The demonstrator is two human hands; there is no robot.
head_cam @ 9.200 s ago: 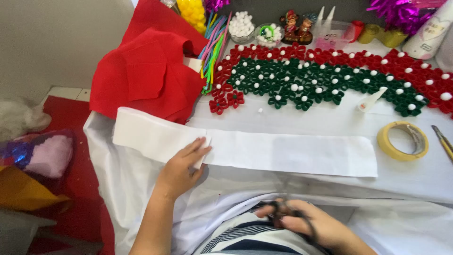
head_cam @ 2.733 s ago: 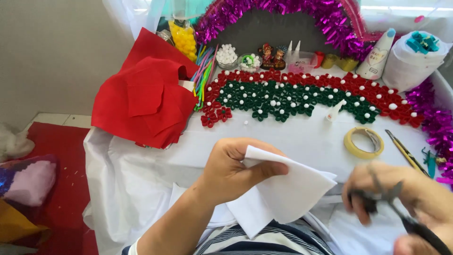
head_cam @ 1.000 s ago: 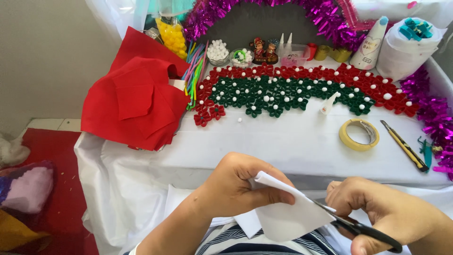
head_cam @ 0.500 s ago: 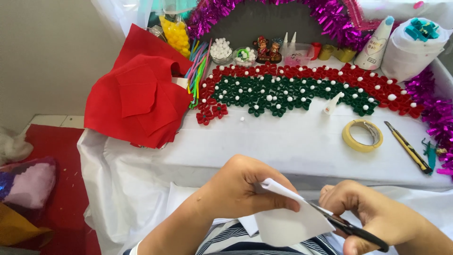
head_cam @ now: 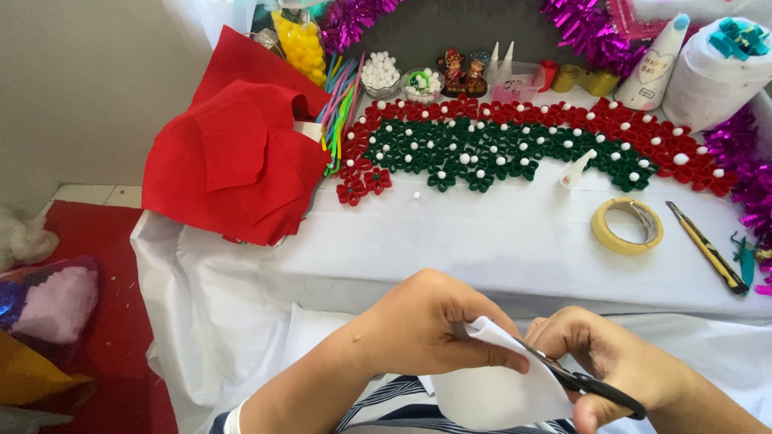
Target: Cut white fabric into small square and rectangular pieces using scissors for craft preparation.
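Note:
My left hand [head_cam: 426, 329] pinches a folded piece of white felt [head_cam: 494, 386] low in the view, just in front of my lap. My right hand [head_cam: 615, 370] grips black-handled scissors [head_cam: 591, 384], whose blades are closed into the felt's upper right edge. Both hands sit close together below the table's front edge. The felt hangs down from my left thumb and fingers and its lower part runs out of the frame.
On the white-covered table [head_cam: 498, 241] lie a roll of tape [head_cam: 627, 226], a yellow utility knife [head_cam: 708, 247], a glue bottle [head_cam: 577, 169], a red-and-green flower band [head_cam: 523, 145] and a red felt pile [head_cam: 237, 153]. Tinsel, pompom cups and figurines line the back.
The long white strip that lay flat on the table has been picked up and folded. My hands dropped lower toward my lap, and the scissors have bitten into the felt's edge.

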